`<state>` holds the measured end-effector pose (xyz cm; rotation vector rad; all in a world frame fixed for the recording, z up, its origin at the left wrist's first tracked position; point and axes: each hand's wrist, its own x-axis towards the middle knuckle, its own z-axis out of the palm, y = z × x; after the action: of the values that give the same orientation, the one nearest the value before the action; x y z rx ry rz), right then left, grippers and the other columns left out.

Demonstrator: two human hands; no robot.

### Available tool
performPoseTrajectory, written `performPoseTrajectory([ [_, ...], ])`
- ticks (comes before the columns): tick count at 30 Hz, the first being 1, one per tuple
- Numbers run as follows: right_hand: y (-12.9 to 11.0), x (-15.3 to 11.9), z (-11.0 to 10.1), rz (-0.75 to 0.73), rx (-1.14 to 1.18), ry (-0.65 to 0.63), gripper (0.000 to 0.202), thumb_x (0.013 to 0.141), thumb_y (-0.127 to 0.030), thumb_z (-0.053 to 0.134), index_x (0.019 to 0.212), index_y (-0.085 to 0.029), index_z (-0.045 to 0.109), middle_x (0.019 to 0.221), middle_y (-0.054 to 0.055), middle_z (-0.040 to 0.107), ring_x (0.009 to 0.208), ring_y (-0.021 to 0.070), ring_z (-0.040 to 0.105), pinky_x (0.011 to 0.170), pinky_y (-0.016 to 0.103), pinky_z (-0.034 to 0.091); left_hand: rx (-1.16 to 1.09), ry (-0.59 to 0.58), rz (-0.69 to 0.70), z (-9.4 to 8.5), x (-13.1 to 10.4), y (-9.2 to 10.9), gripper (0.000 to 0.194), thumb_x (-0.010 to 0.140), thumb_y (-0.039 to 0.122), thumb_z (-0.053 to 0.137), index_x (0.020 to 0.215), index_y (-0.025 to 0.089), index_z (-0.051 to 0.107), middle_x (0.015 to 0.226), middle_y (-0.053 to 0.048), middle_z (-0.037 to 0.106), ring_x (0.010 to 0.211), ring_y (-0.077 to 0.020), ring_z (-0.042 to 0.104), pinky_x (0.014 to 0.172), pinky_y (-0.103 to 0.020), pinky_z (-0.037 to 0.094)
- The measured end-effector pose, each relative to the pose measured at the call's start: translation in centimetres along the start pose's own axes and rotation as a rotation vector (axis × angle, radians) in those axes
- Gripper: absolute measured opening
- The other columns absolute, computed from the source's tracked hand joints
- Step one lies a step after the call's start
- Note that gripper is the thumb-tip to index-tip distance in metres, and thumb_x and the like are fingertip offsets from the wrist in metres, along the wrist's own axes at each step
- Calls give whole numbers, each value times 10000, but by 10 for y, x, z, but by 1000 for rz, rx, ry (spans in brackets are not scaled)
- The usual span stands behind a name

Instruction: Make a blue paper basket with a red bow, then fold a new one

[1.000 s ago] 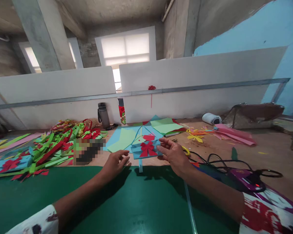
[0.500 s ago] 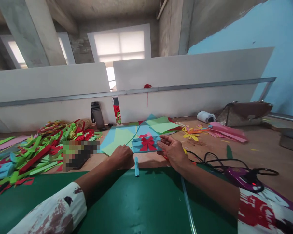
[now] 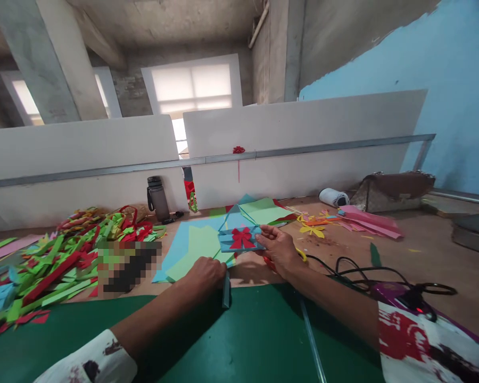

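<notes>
My right hand (image 3: 279, 247) pinches the right end of a small blue paper handbag (image 3: 225, 243) between thumb and fingers. A red paper bow (image 3: 241, 238) sits on its front, and a thin blue handle loop rises above it. My left hand (image 3: 209, 272) is closed, lower and to the left of the handbag. Its fingertips are at the upper end of a short blue paper strip (image 3: 226, 292), which hangs over the green mat's edge area. Beneath my right hand, scissors with red and yellow handles (image 3: 301, 255) are partly hidden.
Light green and blue paper sheets (image 3: 201, 242) lie behind my hands. A heap of coloured paper strips (image 3: 75, 255) spreads at left, near a dark bottle (image 3: 157, 199). At right are a purple power strip (image 3: 399, 298) with black cables, pink paper (image 3: 369, 221) and a brown bag (image 3: 399, 191).
My left hand has left the handbag's left side and come down to the blue paper strip. The handbag, still in my right hand, is slightly tilted. The whole view has shifted a little.
</notes>
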<state>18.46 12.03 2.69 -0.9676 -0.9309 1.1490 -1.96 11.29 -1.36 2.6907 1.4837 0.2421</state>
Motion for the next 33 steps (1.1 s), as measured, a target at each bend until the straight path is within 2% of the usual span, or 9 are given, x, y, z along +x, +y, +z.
performPoseTrajectory([
  [3,1,2,-1,-5,6,1,393,554,-207,760,889,-200,556,754,-12,577,649,142,595,501,255,529,-66,21,50,3,-6,13,162,907,269,550,990,139,600,977,-68,613,861,-184,599,778,-371,495],
  [6,2,1,-1,-7,7,-1,398,545,-217,769,881,-202,557,736,-14,582,636,146,599,500,258,526,-125,42,77,3,-9,22,44,835,141,565,816,135,604,799,-110,612,813,-254,594,775,-414,456],
  [11,3,-1,0,-3,7,-5,398,545,-220,772,882,-205,560,726,-13,581,627,148,602,492,255,531,-275,34,72,-5,-16,28,86,721,111,584,694,187,552,720,-112,596,785,-305,588,783,-429,423],
  [16,3,-1,0,-2,13,2,396,544,-218,763,882,-205,557,756,-11,566,656,148,598,488,248,528,-517,27,-73,-23,-19,23,271,700,156,657,521,195,458,567,-46,530,777,-283,601,788,-402,415],
  [18,2,-2,-1,0,12,2,395,543,-227,761,881,-208,558,758,-12,570,659,148,600,497,248,526,-657,40,-153,-33,-16,15,232,754,220,662,584,176,510,587,-9,533,738,-222,599,755,-367,440],
  [20,2,-2,-1,3,14,-3,403,538,-233,763,884,-208,559,761,-11,576,660,148,603,509,252,527,-834,50,-235,-41,-11,6,161,836,304,608,805,150,574,700,-1,587,678,-164,597,673,-323,471],
  [23,4,-2,-1,10,22,-16,426,521,-239,773,886,-199,557,762,-9,588,649,148,606,507,256,526,-1127,42,-332,-45,-4,-4,302,867,356,581,1060,138,502,858,-56,639,653,-152,631,569,-278,481],
  [28,8,-1,-1,12,33,-31,458,511,-243,781,907,-191,556,766,-5,604,645,148,608,505,257,522,-1458,19,-394,-39,3,-9,271,892,244,567,1125,137,481,916,-55,627,703,-138,635,582,-253,503],
  [33,7,-2,0,8,14,-32,477,487,-260,789,900,-192,561,783,6,619,681,170,624,509,260,517,-1594,-24,-439,-32,6,-13,238,913,263,551,1116,139,546,1000,-54,602,777,-153,615,654,-307,536],
])
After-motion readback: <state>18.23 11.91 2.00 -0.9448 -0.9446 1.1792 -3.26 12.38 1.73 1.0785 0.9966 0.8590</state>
